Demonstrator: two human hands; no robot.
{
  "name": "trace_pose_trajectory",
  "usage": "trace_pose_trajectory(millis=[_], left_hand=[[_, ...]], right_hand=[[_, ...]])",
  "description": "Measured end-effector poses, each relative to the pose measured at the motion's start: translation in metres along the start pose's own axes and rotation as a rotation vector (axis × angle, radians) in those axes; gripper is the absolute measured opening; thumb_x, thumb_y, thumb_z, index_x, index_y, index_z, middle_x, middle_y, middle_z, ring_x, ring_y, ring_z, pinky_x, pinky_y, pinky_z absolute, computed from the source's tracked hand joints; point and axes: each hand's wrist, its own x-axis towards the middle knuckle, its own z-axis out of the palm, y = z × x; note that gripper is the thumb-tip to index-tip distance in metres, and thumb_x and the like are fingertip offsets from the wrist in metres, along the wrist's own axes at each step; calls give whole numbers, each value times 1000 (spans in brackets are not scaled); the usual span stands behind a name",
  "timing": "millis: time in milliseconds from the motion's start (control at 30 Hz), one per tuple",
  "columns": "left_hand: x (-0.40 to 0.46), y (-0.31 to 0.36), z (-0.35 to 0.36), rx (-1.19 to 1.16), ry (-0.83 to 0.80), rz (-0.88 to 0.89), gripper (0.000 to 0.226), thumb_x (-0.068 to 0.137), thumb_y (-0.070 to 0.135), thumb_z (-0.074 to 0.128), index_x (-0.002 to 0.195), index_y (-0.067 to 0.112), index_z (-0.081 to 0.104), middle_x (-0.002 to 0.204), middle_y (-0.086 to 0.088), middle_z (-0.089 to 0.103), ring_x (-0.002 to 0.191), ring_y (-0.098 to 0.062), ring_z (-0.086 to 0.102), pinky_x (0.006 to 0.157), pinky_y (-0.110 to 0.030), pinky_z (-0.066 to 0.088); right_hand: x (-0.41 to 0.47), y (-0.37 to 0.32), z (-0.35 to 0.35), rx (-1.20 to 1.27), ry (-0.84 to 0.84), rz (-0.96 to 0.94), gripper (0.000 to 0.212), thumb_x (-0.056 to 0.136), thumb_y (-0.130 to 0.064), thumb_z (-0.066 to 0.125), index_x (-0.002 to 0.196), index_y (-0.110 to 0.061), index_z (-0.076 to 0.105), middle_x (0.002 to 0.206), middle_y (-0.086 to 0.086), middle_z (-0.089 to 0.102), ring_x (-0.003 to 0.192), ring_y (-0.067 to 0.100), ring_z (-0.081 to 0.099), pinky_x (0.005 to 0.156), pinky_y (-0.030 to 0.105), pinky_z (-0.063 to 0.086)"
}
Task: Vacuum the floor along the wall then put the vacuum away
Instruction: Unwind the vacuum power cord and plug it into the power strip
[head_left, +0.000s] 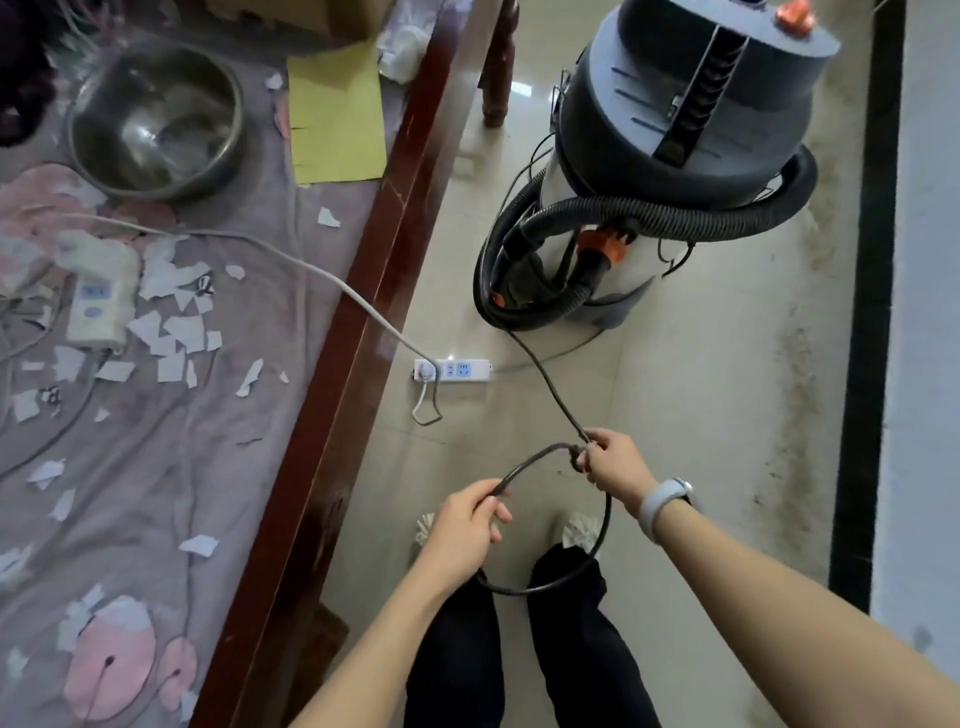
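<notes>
Steel bowl (156, 117), upper left on the bed (156, 441), looks empty. Lower centre, left hand (467, 525) and right hand (610, 460) each clamp the looped black cord (545, 384) from the vacuum (675, 156), upper right.

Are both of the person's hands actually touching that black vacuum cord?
Touching. The head view shows the left hand and the right hand each closed around the black cord, holding a loop between them.
</notes>
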Motion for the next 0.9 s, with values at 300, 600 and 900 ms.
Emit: trace_pose_trajectory(millis=[300,600,900], left_hand=[[171,-81,39,-23,229,57,26,98,1,37,93,15,59,69,2,55,45,4,47,62,-15,46],[324,-181,49,35,351,253,26,96,3,42,95,18,62,68,5,58,50,1,53,69,-23,48],[391,-209,41,113,404,441,27,95,-1,42,104,7,66,70,8,60,60,4,56,74,-17,51]], right_hand=[[164,59,40,77,20,-70,39,91,9,37,128,6,48,87,28,56,57,20,44,56,28,39],[334,108,97,-763,136,-230,54,96,-30,48,143,-12,28,140,17,39,125,35,41,97,40,39],[432,66,139,-546,40,-716,24,93,-19,54,115,-8,58,119,16,54,105,33,56,87,35,44]])
